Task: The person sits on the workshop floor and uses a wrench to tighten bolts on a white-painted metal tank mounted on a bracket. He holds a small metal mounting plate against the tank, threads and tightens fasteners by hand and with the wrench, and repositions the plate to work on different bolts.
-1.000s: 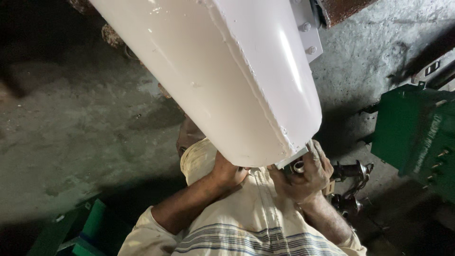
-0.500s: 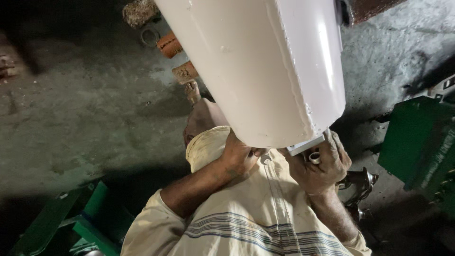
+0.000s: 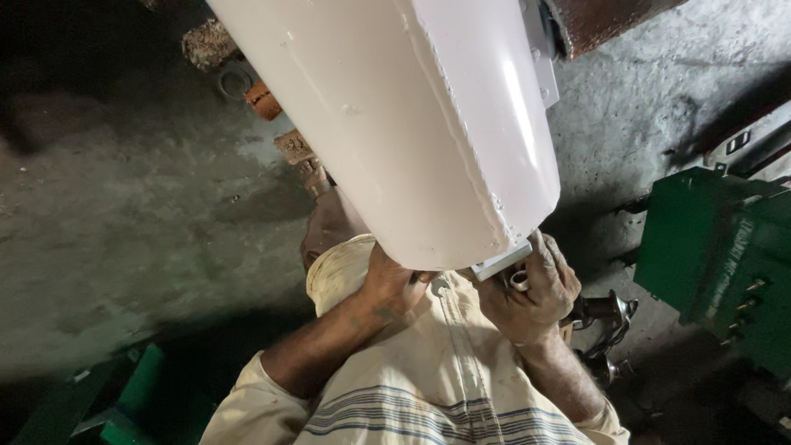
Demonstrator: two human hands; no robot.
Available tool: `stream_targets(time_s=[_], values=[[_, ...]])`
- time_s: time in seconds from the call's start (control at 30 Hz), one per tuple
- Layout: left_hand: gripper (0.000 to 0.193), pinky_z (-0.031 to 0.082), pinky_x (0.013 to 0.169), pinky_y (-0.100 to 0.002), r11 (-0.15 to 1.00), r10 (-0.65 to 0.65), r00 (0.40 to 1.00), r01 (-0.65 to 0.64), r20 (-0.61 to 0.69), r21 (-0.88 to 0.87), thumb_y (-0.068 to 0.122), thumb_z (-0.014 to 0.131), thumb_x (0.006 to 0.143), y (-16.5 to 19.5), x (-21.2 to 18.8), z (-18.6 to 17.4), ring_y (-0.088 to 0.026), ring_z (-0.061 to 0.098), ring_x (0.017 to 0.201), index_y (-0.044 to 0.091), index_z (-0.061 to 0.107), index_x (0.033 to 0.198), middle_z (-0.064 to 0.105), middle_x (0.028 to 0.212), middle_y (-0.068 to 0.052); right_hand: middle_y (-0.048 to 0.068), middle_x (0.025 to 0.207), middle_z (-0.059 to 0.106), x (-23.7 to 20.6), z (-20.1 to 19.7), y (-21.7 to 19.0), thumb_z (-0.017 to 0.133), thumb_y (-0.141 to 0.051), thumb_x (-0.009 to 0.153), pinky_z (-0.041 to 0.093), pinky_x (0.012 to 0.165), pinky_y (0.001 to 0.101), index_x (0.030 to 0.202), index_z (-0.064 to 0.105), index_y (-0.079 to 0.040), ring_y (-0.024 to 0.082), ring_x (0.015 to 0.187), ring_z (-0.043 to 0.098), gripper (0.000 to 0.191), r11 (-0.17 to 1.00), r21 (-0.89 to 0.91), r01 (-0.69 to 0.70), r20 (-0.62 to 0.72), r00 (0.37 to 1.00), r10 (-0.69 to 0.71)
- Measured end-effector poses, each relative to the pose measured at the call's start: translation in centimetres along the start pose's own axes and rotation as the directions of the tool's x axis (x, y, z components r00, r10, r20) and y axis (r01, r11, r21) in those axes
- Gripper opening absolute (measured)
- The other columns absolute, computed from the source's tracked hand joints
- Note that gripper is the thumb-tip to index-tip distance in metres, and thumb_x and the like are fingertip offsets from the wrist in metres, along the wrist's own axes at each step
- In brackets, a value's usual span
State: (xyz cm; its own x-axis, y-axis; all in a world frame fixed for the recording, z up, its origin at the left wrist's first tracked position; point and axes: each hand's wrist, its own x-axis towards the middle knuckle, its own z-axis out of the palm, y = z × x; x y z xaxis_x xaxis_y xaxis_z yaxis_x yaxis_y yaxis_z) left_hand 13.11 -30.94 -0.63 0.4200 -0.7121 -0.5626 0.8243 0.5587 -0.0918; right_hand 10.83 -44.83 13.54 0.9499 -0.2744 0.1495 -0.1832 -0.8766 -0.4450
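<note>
Both hands work under the white tank's (image 3: 412, 124) lower end: the left hand (image 3: 391, 284) braces its rim, while the right hand (image 3: 531, 292) closes around a small metal ring (image 3: 519, 280) beside the bracket (image 3: 503, 262).

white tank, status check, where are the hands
Left hand pressed under the white tank bottom edge. Right hand beside the metal bracket, small ring in fingers. Green machine close on right.

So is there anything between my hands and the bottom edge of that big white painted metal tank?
Nothing visible. The left hand presses straight against the big white painted metal tank at its lower rim, and the right hand grips the small grey bracket there.
</note>
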Motion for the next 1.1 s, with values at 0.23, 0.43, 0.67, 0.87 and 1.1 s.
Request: stream_targets(time_s=[0.23, 0.43, 0.67, 0.87, 1.1], values=[[0.011, 0.036, 0.052, -0.029, 0.997, -0.065, 0.993, 0.068, -0.094, 0.026, 0.007, 0.066, 0.096, 0.1, -0.1, -0.1, -0.012, 0.047, 0.059, 0.006, 0.056, 0.094, 0.056, 0.079, -0.006, 0.011, 0.083, 0.063, 0.2, 0.2, -0.1, 0.095, -0.027, 0.079, 0.049, 0.060, 0.0353, 0.122, 0.057, 0.006, 0.022, 0.068, 0.062, 0.066, 1.000, -0.028, 0.013, 0.001, 1.000, -0.013], [0.011, 0.036, 0.051, -0.029, 1.000, 0.016, 0.999, -0.015, -0.052, 0.012, 0.002, 0.064, 0.096, -0.1, -0.4, 0.4, -0.014, 0.046, 0.058, 0.006, 0.054, 0.092, 0.053, 0.075, -0.005, 0.008, 0.081, 0.060, 0.4, 0.0, 0.1, 0.096, -0.030, 0.076, 0.046, 0.057, 0.0344, 0.127, 0.055, 0.012, 0.019, 0.065, 0.059, 0.077, 0.998, -0.018, 0.053, 0.024, 0.998, -0.052], [0.006, 0.036, 0.050, -0.028, 1.000, 0.025, 0.996, -0.024, -0.089, 0.020, 0.009, 0.061, 0.095, -0.2, -0.3, 1.2, -0.012, 0.043, 0.055, 0.007, 0.056, 0.092, 0.052, 0.071, -0.003, 0.006, 0.079, 0.060, 0.5, 0.0, -0.1, 0.097, -0.028, 0.072, 0.046, 0.056, 0.0317, 0.126, 0.057, 0.009, 0.016, 0.063, 0.057, 0.077, 1.000, -0.021, 0.014, 0.016, 1.000, -0.013], [0.013, 0.034, 0.049, -0.027, 0.999, 0.031, 0.995, -0.026, -0.092, 0.045, 0.007, 0.058, 0.098, -0.3, -0.3, 1.4, -0.007, 0.035, 0.051, 0.011, 0.053, 0.086, 0.040, 0.064, 0.004, 0.004, 0.077, 0.057, 0.5, 0.0, 0.3, 0.098, -0.028, 0.071, 0.046, 0.057, 0.0327, 0.128, 0.056, 0.009, 0.017, 0.064, 0.057, 0.080, 0.997, -0.043, 0.057, 0.007, 0.998, -0.057], [0.024, 0.031, 0.048, -0.027, 0.984, 0.059, 0.998, -0.062, 0.026, 0.169, 0.017, 0.049, 0.104, 0.8, -1.0, 3.4, -0.009, 0.032, 0.049, 0.010, 0.048, 0.081, 0.036, 0.059, 0.003, 0.015, 0.094, 0.068, 0.1, -0.1, 0.6, 0.098, -0.032, 0.071, 0.054, 0.064, 0.0344, 0.128, 0.056, 0.009, 0.020, 0.071, 0.066, 0.082, 0.989, -0.090, 0.118, -0.045, 0.991, -0.122]])
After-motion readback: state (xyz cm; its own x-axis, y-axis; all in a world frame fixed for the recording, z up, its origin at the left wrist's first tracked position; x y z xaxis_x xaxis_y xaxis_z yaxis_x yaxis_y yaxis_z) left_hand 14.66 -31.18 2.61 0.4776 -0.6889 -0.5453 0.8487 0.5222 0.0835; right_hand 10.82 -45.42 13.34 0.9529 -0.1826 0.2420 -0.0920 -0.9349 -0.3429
